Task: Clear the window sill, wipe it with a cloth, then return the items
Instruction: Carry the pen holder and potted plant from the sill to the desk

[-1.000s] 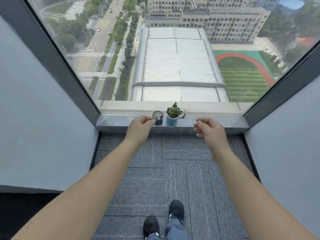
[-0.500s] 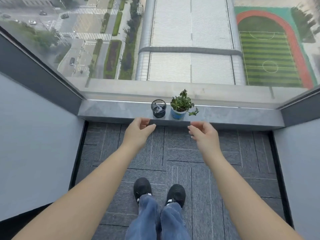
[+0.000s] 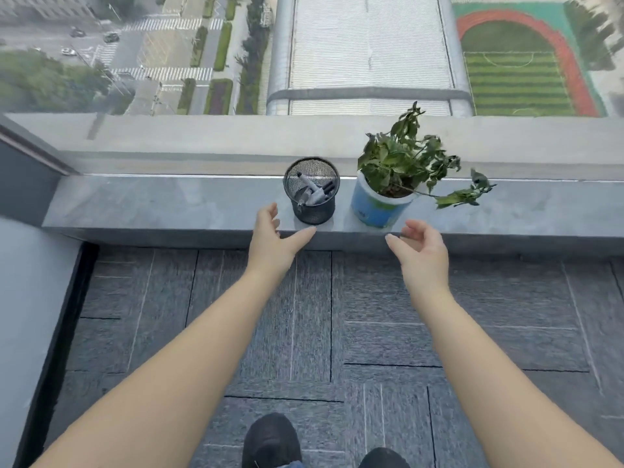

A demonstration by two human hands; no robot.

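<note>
- The window sill (image 3: pixel 162 202) was a grey stone ledge running under the glass, and it carried two things side by side near its middle.
- A black mesh pen holder (image 3: pixel 312 194) stood upright with a few pens leaning inside.
- Just to its right, not touching, stood a potted plant (image 3: pixel 385 201) in a blue and white pot, one leafy stem trailing off to the right.
- The left hand (image 3: pixel 273 238) was spread wide and empty, fingers beside the holder's left wall and thumb under its base edge.
- The right hand (image 3: pixel 420 253) was loosely curled, holding nothing, at the sill's front edge below the pot.
- Dark shoes (image 3: pixel 270 440) stood on grey carpet tiles (image 3: pixel 337 315).
</note>
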